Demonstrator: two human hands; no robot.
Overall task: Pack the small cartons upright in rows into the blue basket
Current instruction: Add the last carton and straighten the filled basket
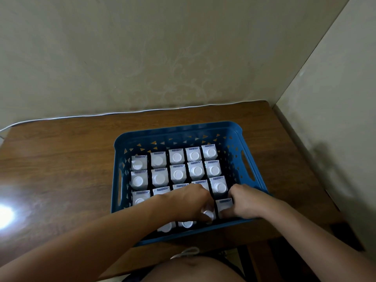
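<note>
The blue basket (177, 133) stands on the wooden table, filled with several small white cartons (177, 174) set upright in rows, round white caps facing up. Both hands reach into the front right corner of the basket. My left hand (191, 202) lies over the front rows, its fingers curled down round a carton with a white cap (209, 215). My right hand (244, 202) grips the carton (223, 203) at the front right corner, right beside the basket's right wall. My forearms hide part of the front rows.
The wooden table (61, 165) fits into a wall corner at the back and right. A white cable (126, 112) runs along the table's back edge. A bright light reflection lies on the table at far left. My body is at the near edge.
</note>
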